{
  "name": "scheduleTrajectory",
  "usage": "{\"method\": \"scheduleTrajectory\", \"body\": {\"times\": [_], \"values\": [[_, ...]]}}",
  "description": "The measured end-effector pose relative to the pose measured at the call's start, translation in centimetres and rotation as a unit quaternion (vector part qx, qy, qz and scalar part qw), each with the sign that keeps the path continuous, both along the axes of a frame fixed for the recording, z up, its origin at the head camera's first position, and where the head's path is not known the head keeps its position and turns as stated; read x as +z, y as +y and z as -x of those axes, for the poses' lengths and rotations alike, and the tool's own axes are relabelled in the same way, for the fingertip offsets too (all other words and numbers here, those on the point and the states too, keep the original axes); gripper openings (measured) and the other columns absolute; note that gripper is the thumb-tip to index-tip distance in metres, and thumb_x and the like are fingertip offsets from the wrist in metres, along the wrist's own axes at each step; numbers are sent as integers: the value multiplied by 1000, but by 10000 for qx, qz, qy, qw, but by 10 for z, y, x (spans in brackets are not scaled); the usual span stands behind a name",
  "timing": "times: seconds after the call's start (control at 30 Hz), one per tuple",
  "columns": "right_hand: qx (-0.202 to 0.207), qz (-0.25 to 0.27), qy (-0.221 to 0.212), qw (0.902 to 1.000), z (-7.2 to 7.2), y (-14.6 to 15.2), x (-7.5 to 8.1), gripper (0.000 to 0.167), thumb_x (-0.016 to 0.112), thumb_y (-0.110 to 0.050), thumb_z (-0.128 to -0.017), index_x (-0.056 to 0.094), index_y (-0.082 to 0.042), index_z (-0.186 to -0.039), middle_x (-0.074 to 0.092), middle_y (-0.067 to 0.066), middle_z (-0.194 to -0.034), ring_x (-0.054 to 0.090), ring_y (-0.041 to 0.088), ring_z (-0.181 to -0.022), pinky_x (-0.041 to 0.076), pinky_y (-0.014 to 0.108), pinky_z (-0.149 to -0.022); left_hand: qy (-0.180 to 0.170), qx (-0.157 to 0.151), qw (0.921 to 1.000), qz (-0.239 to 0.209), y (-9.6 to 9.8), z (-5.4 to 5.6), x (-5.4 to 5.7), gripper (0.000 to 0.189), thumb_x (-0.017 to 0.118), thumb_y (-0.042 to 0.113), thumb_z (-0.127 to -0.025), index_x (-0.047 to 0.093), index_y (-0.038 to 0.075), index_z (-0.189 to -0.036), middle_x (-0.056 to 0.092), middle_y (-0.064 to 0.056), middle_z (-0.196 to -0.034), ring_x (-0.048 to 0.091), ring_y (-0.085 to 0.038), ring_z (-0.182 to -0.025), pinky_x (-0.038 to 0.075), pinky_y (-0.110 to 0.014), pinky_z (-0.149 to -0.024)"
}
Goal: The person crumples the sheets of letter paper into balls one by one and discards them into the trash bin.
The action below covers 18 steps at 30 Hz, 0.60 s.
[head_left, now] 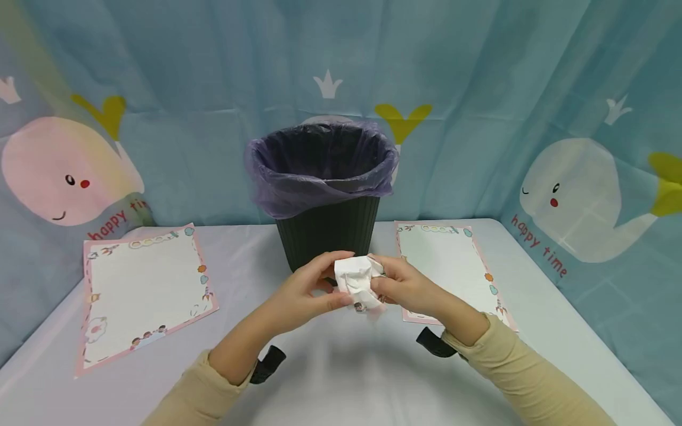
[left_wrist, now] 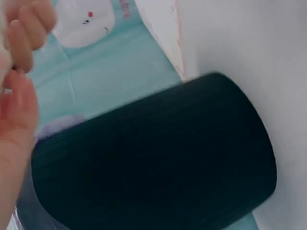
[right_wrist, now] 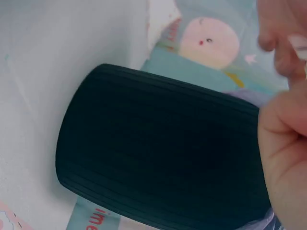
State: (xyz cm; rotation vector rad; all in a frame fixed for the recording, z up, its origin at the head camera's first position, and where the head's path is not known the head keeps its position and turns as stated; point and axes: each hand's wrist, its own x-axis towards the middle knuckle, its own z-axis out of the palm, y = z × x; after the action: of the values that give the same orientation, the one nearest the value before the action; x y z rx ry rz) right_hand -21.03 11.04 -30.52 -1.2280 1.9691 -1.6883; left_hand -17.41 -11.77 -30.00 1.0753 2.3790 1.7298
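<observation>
A crumpled sheet of white paper [head_left: 356, 273] with bits of pink and printed pictures is held between both hands in the head view, just in front of the dark bin [head_left: 333, 231]. My left hand [head_left: 306, 293] grips it from the left, thumb below and fingers above. From the other side my right hand [head_left: 410, 287] pinches it with thumb and fingers. In the left wrist view the left hand [left_wrist: 17, 134] is cut off by the edge. The right wrist view shows the right hand [right_wrist: 290, 153], with most of the paper hidden.
The bin has a purple liner [head_left: 288, 198] folded over its rim, its mouth facing up. A pink-bordered sheet [head_left: 146, 296] lies at the left, and another sheet [head_left: 444, 266] lies at the right, partly behind the right forearm. A whale-printed curtain [head_left: 213, 71] stands behind the white table [head_left: 330, 378].
</observation>
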Motion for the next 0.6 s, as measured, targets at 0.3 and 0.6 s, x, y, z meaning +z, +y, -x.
{"method": "scheduleTrajectory", "body": {"times": [0.3, 0.6], "values": [[-134, -313, 325, 9989, -9, 4, 8, 56, 52, -11, -97, 26, 8, -143, 52, 9, -108, 51, 12, -80, 45, 22, -64, 226, 552, 9943, -879, 8, -8, -9, 46, 66, -8, -84, 45, -10, -124, 55, -18, -107, 56, -18, -80, 52, -24, -66], [-817, -460, 2594, 9612, -18, -2, 10, 51, 61, -3, -79, 47, 5, -127, 60, 2, -87, 50, 13, -69, 45, 26, -56, 355, 670, 9881, -1336, 16, -24, -13, 37, 66, -11, -82, 45, -7, -112, 54, -20, -103, 58, -13, -71, 54, -28, -53]]}}
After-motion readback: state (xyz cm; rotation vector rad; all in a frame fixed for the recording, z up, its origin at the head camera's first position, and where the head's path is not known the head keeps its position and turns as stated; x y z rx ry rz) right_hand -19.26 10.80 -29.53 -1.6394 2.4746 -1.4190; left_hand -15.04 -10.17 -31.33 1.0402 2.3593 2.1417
